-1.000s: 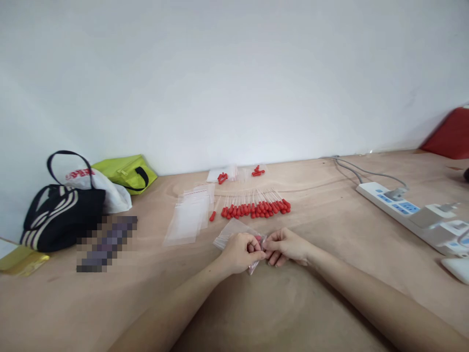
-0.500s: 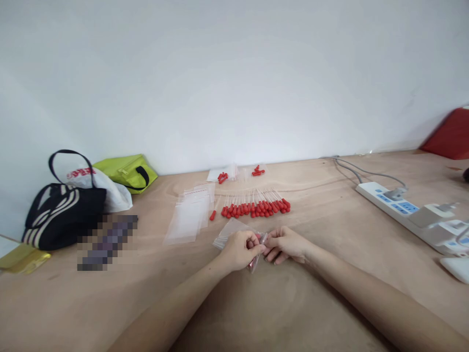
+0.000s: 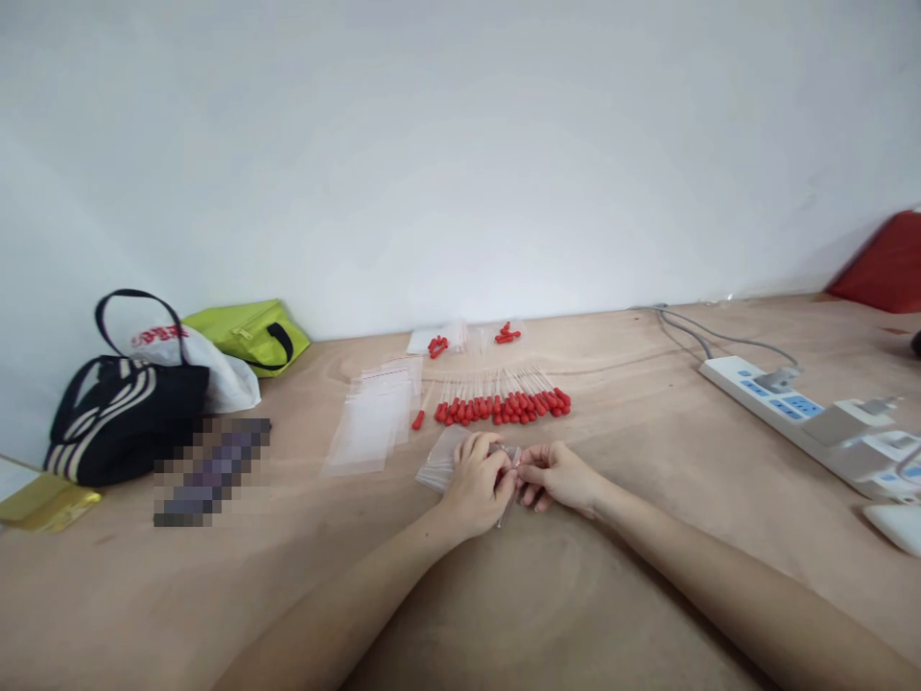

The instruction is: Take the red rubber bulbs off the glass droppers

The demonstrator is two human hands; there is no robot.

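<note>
Low on the wooden table (image 3: 590,595), my left hand (image 3: 479,485) and my right hand (image 3: 557,475) meet, both pinched on a small clear zip bag (image 3: 440,459) with something red inside. Just beyond my hands lies a row of several red-capped droppers (image 3: 504,403). A stack of empty clear bags (image 3: 370,422) lies to the left of that row. Two filled bags with red pieces (image 3: 467,339) rest near the wall.
At the left stand a black striped bag (image 3: 115,422), a white bag (image 3: 208,374) and a lime-green pouch (image 3: 248,336). A white power strip (image 3: 813,417) with plugs and cables runs along the right side. A red object (image 3: 885,264) sits at the far right.
My two hands have shifted slightly away from me toward the dropper row, still pinching the same bag. The view has tilted a little.
</note>
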